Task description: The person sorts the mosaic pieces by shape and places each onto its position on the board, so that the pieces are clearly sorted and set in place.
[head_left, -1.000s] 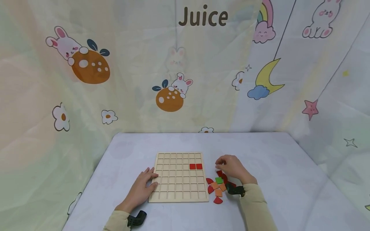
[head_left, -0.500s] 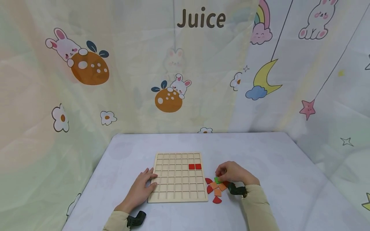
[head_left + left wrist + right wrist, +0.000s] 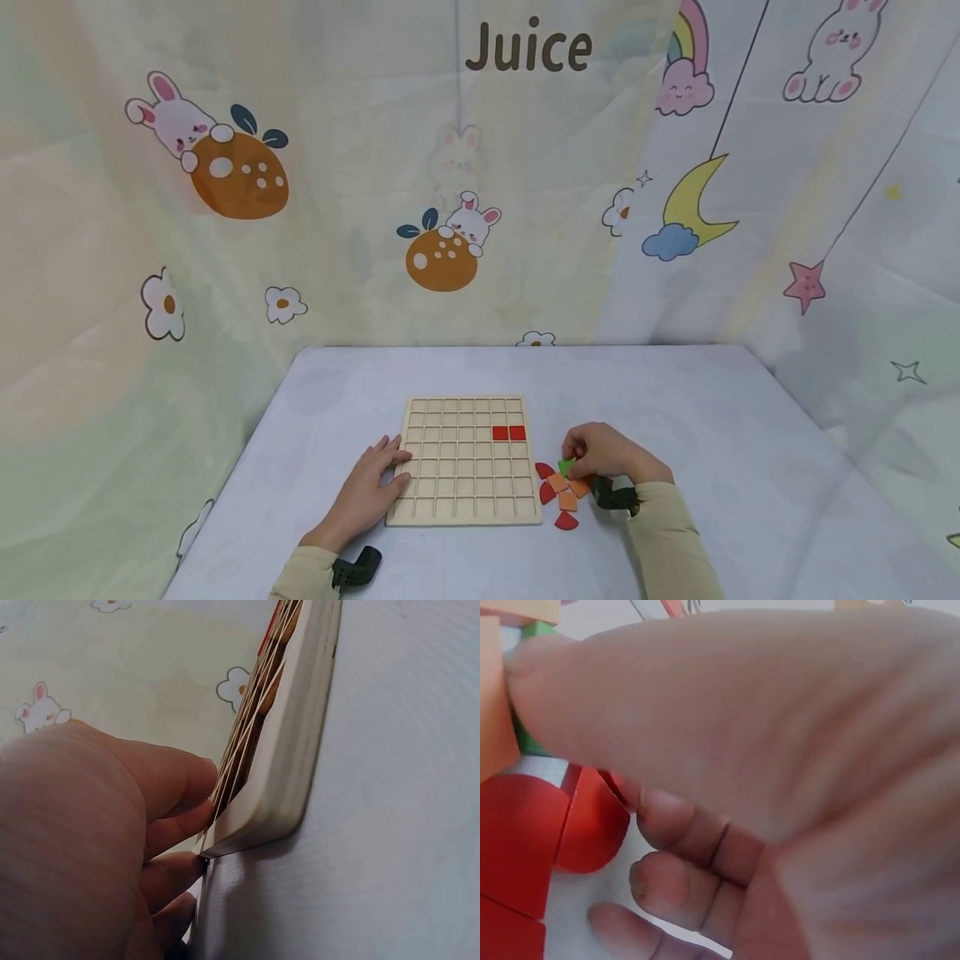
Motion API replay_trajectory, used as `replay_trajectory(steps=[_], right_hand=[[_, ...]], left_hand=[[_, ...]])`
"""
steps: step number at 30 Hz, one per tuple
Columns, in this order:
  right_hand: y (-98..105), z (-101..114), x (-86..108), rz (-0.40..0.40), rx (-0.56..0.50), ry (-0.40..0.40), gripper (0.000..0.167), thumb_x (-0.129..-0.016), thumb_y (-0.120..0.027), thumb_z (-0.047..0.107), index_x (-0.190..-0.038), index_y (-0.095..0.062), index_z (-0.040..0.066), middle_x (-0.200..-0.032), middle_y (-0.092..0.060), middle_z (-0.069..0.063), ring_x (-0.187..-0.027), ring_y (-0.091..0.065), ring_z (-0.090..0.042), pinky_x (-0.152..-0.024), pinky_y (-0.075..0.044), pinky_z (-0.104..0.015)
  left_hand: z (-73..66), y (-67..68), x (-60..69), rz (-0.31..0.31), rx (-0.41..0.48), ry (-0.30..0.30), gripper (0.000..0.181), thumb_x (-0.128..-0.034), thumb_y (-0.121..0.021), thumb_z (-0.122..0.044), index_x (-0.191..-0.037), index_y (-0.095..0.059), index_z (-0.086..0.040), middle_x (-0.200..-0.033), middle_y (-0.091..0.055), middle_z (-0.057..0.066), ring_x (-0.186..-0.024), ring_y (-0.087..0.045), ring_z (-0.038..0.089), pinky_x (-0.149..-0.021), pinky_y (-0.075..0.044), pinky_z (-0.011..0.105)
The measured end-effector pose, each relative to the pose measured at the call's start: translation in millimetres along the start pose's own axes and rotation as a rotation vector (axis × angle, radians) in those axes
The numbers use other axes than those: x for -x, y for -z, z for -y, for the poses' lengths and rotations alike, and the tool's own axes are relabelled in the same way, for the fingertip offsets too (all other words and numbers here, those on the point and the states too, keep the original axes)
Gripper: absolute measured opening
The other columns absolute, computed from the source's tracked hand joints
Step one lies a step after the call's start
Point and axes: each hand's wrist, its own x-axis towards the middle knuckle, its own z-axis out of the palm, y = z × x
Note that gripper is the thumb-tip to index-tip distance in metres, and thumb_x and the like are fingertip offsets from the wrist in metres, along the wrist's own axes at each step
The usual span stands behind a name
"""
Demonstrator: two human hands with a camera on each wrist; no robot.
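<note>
Since 1 second ago, the right hand [image 3: 609,452] has shifted toward the wearer, its thumb now on the green tile [image 3: 566,467], right of the wooden board [image 3: 450,467]. Whether that grip pinches the tile, I cannot tell. 3 orange squares [image 3: 567,502] and 3 red wedges [image 3: 566,521] crowd close, the farthest wedge just beside the board's right edge. 2 red squares [image 3: 500,433] fill the right end of the board's 3rd row. Relaxed fingers of the left hand [image 3: 363,485] rest at its left edge. Counter [image 3: 750,483] spreads widely beyond the right hand.
</note>
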Motion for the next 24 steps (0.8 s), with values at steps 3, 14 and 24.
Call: replay_trajectory(steps=[3,14,24], right_hand=[[-0.5,0.8,-1.0,-0.016,0.0,0.014,0.017,-0.077,-0.08,0.007,-0.083,-0.065,0.013,-0.07,-0.053,-0.001,-0.07,-0.052,-0.017,-0.06,-0.041,-0.029],[-6.6,-0.9,-7.0,-0.107,0.019,-0.024,0.021,-0.078,-0.082,0.013,-0.089,-0.065,0.016,-0.071,-0.052,-0.001,-0.07,-0.05,-0.017,-0.061,-0.041,-0.029],[-9.5,-8.2,-13.5,-0.187,0.032,-0.036,0.013,-0.083,-0.078,0.016,-0.092,-0.069,0.018,-0.071,-0.052,-0.001,-0.068,-0.049,-0.017,-0.056,-0.04,-0.028]], left_hand=[[0.1,-0.2,-0.2,-0.012,-0.004,-0.02,0.028,-0.0925,-0.067,-0.016,-0.12,-0.065,-0.013,-0.153,-0.04,0.009,-0.147,-0.023,0.033,-0.121,-0.014,0.052],[1.5,-1.5,0.1,-0.002,0.002,-0.009,0.028,-0.0921,-0.067,-0.018,-0.12,-0.065,-0.013,-0.153,-0.039,0.008,-0.147,-0.023,0.031,-0.121,-0.014,0.051],[3.8,-1.9,-0.7,-0.009,-0.002,-0.033,0.027,-0.0931,-0.067,-0.017,-0.12,-0.065,-0.012,-0.154,-0.039,0.01,-0.147,-0.023,0.032,-0.121,-0.013,0.05]])
